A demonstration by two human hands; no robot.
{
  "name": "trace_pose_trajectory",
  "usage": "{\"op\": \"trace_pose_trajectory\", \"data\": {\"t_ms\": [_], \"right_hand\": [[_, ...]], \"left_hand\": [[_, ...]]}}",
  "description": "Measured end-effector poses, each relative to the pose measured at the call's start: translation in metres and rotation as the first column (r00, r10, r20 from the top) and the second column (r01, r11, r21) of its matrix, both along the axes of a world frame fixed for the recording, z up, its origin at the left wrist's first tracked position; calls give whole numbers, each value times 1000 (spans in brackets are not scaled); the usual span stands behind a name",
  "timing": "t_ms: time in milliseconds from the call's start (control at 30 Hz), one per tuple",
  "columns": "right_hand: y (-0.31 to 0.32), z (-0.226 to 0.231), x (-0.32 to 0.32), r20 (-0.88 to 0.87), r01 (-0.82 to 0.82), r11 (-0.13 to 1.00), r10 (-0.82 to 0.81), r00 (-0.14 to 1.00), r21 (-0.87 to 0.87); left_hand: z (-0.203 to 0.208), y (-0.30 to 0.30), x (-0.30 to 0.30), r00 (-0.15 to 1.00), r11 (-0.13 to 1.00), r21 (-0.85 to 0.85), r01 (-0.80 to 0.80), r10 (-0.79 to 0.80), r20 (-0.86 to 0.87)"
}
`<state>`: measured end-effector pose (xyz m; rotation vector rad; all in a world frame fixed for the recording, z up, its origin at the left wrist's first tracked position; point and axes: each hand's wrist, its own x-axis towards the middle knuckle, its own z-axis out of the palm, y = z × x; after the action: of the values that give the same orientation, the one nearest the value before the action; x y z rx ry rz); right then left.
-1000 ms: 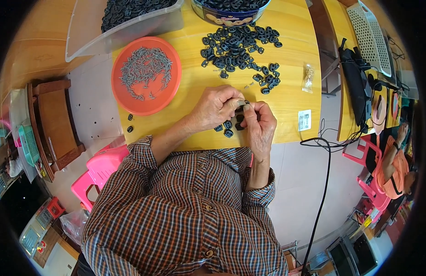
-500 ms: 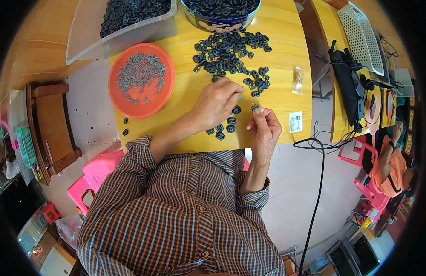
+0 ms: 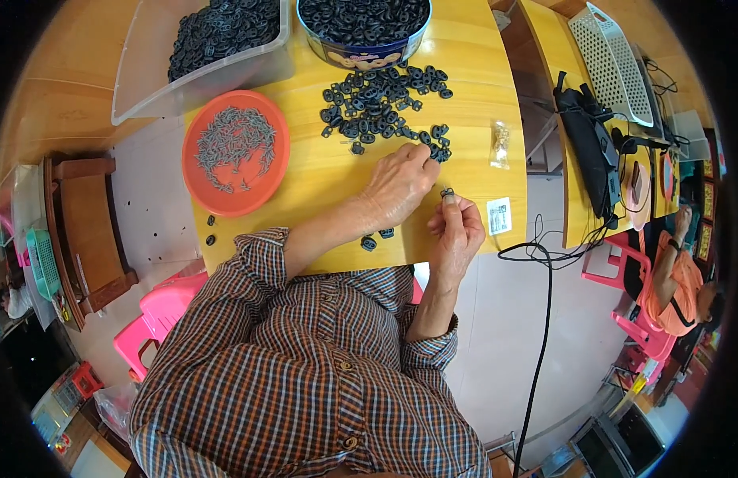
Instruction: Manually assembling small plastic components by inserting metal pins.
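My right hand (image 3: pixel 457 232) pinches a small black two-hole cord lock (image 3: pixel 447 192) upright between thumb and fingers, above the near right part of the table. Just beyond it, my left hand (image 3: pixel 401 183) is closed, its fingertips down at the edge of the loose black cord locks (image 3: pixel 377 99). Whatever lies between those fingertips is hidden. Several finished-looking black pieces (image 3: pixel 369 243) sit by the table's near edge, partly covered by my left forearm. An orange bowl (image 3: pixel 195 196) to the left holds many short grey metal pieces (image 3: pixel 232 143), too small to tell whether springs or pins.
A clear plastic bin (image 3: pixel 146 99) and a blue tin (image 3: pixel 361 57), both full of black parts, stand at the far side. To the right lie a small clear packet (image 3: pixel 500 145) and a white label (image 3: pixel 499 216). A black cable (image 3: pixel 547 319) hangs beside the yellow table (image 3: pixel 321 179).
My left hand has moved right to the loose black pieces; a small pale thing showed at its fingertips before. My right hand still holds its cord lock. The whole view has shifted slightly.
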<state>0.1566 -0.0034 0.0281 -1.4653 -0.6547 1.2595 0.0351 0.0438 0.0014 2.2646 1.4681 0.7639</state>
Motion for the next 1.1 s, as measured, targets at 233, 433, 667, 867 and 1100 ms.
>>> {"op": "trace_pose_trajectory", "data": {"t_ms": [233, 433, 667, 867, 1100], "right_hand": [[0, -2, 0, 5, 13, 1000, -13, 1000, 13], [0, -5, -3, -44, -8, 1000, 8, 999, 5], [-1, -7, -8, -38, -56, 998, 56, 998, -12], [-1, -9, -10, -46, -70, 997, 69, 997, -13], [-2, -10, -11, -58, -81, 997, 80, 995, -7]], "left_hand": [[3, 0, -17, 906, 999, -27, -18, 27, 422], [18, -14, -42, 522, 756, -593, 276, 400, 753], [13, -27, -51, 446, 752, -548, 366, 375, 813], [14, -28, -51, 555, 840, -454, 298, 235, 798], [10, -25, -55, 382, 703, -589, 399, 456, 803]]}}
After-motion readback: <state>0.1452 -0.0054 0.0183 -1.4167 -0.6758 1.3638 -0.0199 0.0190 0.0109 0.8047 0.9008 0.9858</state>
